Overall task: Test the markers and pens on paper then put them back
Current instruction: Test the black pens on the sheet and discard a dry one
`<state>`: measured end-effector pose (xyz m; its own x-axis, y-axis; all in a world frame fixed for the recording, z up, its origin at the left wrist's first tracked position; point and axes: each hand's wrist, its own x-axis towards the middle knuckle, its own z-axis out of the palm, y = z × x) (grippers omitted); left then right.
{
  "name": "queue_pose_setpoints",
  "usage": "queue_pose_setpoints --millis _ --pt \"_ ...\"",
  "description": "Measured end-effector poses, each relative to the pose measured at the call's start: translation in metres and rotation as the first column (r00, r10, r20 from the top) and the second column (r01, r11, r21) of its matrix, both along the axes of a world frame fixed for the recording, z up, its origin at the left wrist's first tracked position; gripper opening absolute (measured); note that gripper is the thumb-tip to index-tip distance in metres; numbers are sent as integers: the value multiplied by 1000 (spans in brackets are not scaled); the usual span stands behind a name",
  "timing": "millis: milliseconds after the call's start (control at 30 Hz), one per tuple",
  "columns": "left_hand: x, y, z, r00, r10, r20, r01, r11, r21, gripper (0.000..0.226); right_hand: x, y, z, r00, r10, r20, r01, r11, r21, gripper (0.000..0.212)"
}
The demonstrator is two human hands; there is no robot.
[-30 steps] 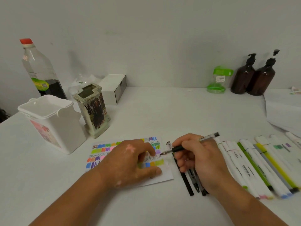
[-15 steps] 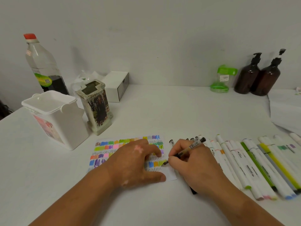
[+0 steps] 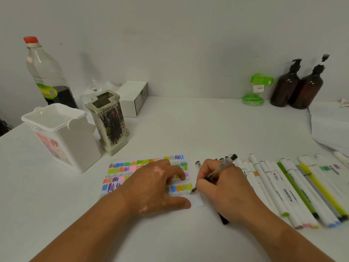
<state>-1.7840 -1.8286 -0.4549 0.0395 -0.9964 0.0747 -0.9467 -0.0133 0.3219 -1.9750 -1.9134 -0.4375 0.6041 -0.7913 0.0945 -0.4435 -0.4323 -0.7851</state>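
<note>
Pen (image 3: 221, 167) pinched by right hand (image 3: 224, 188), tip on paper (image 3: 197, 202) at lower right corner. Flat, spread left hand (image 3: 156, 188) pins sheet to bench (image 3: 188, 129). Risk: scant blank area; stroke may overrun onto bench. Wrist beside markers (image 3: 287, 194); nudge could roll them.

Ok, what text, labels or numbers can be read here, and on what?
"MARKER", probably, rest blurred: on the barrel of a white marker.
Barcode on the pen in the right hand: digits too small to read.
Label on the bottle: code patch, unreadable.
Sticker on the green jar: blurred.
Label on the bin and print on the holder: unreadable.
</note>
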Motion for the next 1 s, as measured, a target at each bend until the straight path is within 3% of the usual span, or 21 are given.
queue_pose_setpoints --millis 233,333,400,500,600,767,1000 --pt "0 1 1 1000 19 9 -19 1000 21 75 -1 1 1 1000 -21 16 22 999 -36 19" --pt "0 2 2 999 42 -26 -42 999 14 74 -3 -4 3 976 -121 183 125 992 -8 19" --pt "0 3 4 988 92 -124 -94 996 -10 56 -7 -9 6 933 -172 317 154 985 79 21" --pt "2 2 11 939 165 -303 -202 975 -94 21 -10 -11 10 874 -201 442 98 965 245 24" --pt "4 3 18 884 223 -411 -307 940 -150 24 -9 -11 10 846 -186 500 18 947 320 22" --pt "2 6 19 849 182 -497 -326 920 -219 21 -9 -14 12 749 -208 629 -115 894 433 9" --pt "0 5 20 778 138 -613 -322 926 -200 26 -11 -14 13 746 -130 653 -166 914 371 8"
